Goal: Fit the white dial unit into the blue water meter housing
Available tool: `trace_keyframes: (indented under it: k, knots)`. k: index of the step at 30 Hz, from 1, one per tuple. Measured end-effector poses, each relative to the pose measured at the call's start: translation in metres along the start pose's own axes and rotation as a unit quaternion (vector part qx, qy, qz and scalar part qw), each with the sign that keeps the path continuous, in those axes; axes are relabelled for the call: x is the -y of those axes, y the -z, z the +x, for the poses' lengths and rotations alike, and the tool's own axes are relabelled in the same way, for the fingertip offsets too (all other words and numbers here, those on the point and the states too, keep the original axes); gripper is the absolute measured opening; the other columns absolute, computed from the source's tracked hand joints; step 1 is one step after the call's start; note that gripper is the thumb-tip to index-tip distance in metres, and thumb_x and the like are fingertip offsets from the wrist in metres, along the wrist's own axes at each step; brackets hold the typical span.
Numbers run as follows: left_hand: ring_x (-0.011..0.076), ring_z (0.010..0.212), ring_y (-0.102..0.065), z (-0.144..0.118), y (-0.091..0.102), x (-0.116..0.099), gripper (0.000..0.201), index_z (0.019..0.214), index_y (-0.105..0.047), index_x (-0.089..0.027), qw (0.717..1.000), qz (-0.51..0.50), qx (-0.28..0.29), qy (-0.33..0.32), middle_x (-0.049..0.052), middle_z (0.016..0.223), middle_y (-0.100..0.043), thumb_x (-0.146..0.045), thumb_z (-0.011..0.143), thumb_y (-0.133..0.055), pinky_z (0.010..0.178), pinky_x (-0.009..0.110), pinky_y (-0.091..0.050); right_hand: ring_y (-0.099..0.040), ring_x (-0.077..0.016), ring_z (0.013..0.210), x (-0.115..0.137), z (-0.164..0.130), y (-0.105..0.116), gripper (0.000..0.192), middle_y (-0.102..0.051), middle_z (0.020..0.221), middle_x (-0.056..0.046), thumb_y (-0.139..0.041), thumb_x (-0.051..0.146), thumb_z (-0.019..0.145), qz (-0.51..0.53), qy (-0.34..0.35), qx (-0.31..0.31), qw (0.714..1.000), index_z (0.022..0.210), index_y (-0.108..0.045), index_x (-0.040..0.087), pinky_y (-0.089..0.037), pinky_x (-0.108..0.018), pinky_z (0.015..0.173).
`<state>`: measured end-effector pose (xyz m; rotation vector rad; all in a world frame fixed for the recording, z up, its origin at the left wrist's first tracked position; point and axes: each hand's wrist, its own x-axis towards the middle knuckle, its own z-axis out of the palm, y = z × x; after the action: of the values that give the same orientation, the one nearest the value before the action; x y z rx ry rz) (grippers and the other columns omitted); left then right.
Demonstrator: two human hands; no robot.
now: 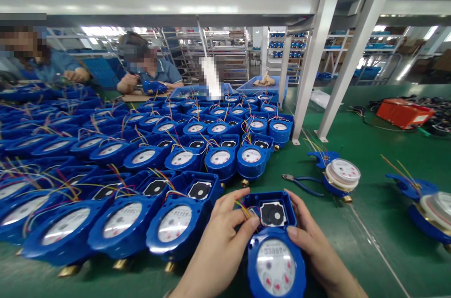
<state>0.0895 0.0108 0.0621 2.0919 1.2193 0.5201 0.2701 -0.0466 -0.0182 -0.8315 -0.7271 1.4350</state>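
Water meter (275,246) sits low in the middle of the view, on the green desk (369,223), right between the two hands. It is blue. Its long way runs from the person out toward the far side of the desk. The near end has a round white dial under a clear cover. The far end is an open blue box with a black part (272,214) inside it.

On the left, many more blue meters (148,166) stand in rows, side by side, and they reach far back. Thin red and yellow wires stick out of them. Two other people sit at the far left end of the rows with their hands on meters there.

The left hand (220,241) comes in from below and lies on the left side of the water meter. Its fingers are bent and touch the open box, just by a small bunch of yellow and red wires (244,208). The hand is partly closed on the meter's side.

The right hand (313,246) lies on the right side of the meter. Its thumb rests on the rim just above the dial, and its fingers curl along the box wall. Both hands are just as close, one on each side.

Further right, blue-handled pliers (299,183) lie on the desk. Beside them is a meter with no blue top (340,176), and one more like it (431,208) sits at the far right edge. An orange box (403,112) lies further back.
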Motion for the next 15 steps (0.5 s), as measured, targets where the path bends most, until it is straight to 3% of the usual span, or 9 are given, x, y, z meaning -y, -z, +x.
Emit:
trace_keyframes:
  k: [4, 7, 12, 15]
  knots:
    - [0.0235, 0.131, -0.03, -0.007, -0.01, 0.006, 0.028, 0.081, -0.068, -0.028, 0.998, -0.026, -0.056, 0.026, 0.0, 0.137, -0.038, -0.043, 0.09, -0.046, 0.111, 0.045, -0.027, -0.046, -0.0299, 0.119, 0.001, 0.0, -0.001, 0.074, -0.048, 0.134, -0.006, -0.073, 0.039, 0.072, 0.03, -0.007, -0.007, 1.0, 0.135, -0.036, 0.028, -0.035, -0.041, 0.1]
    - [0.0221, 0.127, -0.035, -0.011, -0.02, 0.008, 0.027, 0.086, -0.065, -0.027, 0.994, -0.069, -0.077, 0.041, 0.003, 0.13, -0.043, -0.042, 0.091, -0.043, 0.108, 0.041, -0.032, -0.05, -0.0311, 0.114, 0.002, 0.001, -0.002, 0.073, -0.053, 0.127, -0.008, -0.073, 0.039, 0.072, 0.046, -0.016, -0.004, 0.999, 0.134, -0.037, 0.026, -0.039, -0.042, 0.095]
    - [0.0206, 0.124, -0.039, -0.01, -0.036, 0.013, 0.029, 0.084, -0.06, -0.023, 0.983, -0.129, -0.125, 0.033, 0.006, 0.122, -0.047, -0.04, 0.093, -0.038, 0.106, 0.036, -0.036, -0.05, -0.0263, 0.112, -0.002, 0.007, -0.005, 0.047, -0.052, 0.126, -0.005, -0.058, 0.046, 0.087, 0.02, -0.008, -0.045, 0.999, 0.127, -0.04, 0.027, -0.039, -0.038, 0.095]
    - [0.0192, 0.121, -0.043, -0.009, -0.042, 0.018, 0.03, 0.089, -0.06, -0.023, 0.975, -0.171, -0.135, 0.04, 0.006, 0.127, -0.042, -0.042, 0.093, -0.037, 0.104, 0.032, -0.038, -0.049, -0.0251, 0.113, -0.005, 0.008, -0.004, 0.045, -0.051, 0.126, -0.003, -0.054, 0.048, 0.089, -0.01, -0.013, -0.066, 0.998, 0.128, -0.038, 0.03, -0.039, -0.038, 0.095]
